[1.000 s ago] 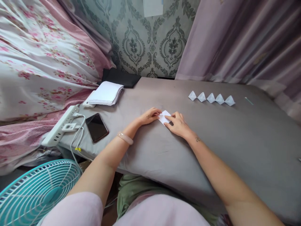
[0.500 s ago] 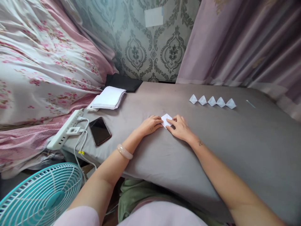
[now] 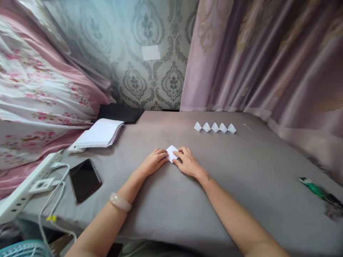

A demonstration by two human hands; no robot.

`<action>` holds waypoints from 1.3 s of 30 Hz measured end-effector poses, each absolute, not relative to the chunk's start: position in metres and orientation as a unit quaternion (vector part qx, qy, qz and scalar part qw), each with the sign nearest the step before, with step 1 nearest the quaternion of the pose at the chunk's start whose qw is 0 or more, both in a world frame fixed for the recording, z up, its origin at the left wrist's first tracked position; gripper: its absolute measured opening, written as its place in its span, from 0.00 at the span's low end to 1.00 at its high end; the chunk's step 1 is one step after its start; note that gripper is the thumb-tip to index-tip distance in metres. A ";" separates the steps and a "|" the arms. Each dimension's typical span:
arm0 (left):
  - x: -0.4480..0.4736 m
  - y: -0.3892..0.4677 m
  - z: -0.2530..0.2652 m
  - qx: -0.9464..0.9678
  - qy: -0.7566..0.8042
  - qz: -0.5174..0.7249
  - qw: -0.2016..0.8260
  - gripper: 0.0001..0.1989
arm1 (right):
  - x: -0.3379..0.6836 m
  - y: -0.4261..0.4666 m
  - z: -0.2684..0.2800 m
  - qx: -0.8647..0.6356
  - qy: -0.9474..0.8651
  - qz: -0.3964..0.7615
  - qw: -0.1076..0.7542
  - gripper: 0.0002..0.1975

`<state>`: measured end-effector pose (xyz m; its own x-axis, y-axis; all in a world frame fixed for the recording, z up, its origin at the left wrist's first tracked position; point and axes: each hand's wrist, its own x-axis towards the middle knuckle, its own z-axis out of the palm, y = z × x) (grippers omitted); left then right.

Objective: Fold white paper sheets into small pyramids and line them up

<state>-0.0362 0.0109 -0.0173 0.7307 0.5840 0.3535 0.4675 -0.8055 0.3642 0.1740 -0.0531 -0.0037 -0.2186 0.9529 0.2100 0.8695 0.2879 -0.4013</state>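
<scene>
Well inside the cloth (image 3: 257,200) edges, both hands (image 3: 155,162) (image 3: 188,163) touch paper (image 3: 172,153).

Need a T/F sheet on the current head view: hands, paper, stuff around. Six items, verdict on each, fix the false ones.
1. The left hand and right hand both touch one small folded paper. True.
2. Three folded pieces stand in the row beyond the hands. False: there are five folded pieces.
3. A phone lies beside the power strip. True.
4. The bangle is on the right arm. False: the pale bangle is on the left arm.
5. The stack of white sheets is left of the row. True.
6. The right hand grips a green tool. False: the green tool lies apart from both hands, at the far right.
</scene>
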 end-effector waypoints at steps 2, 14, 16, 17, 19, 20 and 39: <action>-0.032 0.010 -0.019 0.919 0.276 0.247 0.131 0.16 | 0.176 -0.056 -0.001 -0.590 -0.771 0.103 0.215 0.18; -0.015 -0.011 -0.017 0.917 0.266 0.260 0.142 0.16 | 0.196 -0.069 0.013 -0.598 -0.771 0.114 0.187 0.18; -0.016 -0.012 -0.017 0.916 0.274 0.259 0.139 0.16 | 0.199 -0.068 0.011 -0.589 -0.778 0.117 0.185 0.18; -0.015 -0.012 -0.017 0.914 0.281 0.260 0.138 0.17 | 0.201 -0.068 0.010 -0.583 -0.782 0.119 0.183 0.18; -0.014 -0.012 -0.016 0.908 0.294 0.264 0.137 0.20 | 0.204 -0.068 0.008 -0.573 -0.790 0.120 0.180 0.19; -0.014 -0.012 -0.017 0.906 0.299 0.267 0.137 0.21 | 0.206 -0.067 0.007 -0.569 -0.794 0.119 0.179 0.20; -0.015 -0.010 -0.012 0.916 0.292 0.241 0.135 0.14 | 0.203 -0.062 0.008 -0.547 -0.808 0.130 0.179 0.17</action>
<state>-0.0150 -0.0097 -0.0119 0.7133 0.6001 0.3619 0.4699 -0.7927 0.3882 0.2029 -0.0625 0.0081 -0.3383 0.9296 0.1463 0.8368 0.3683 -0.4051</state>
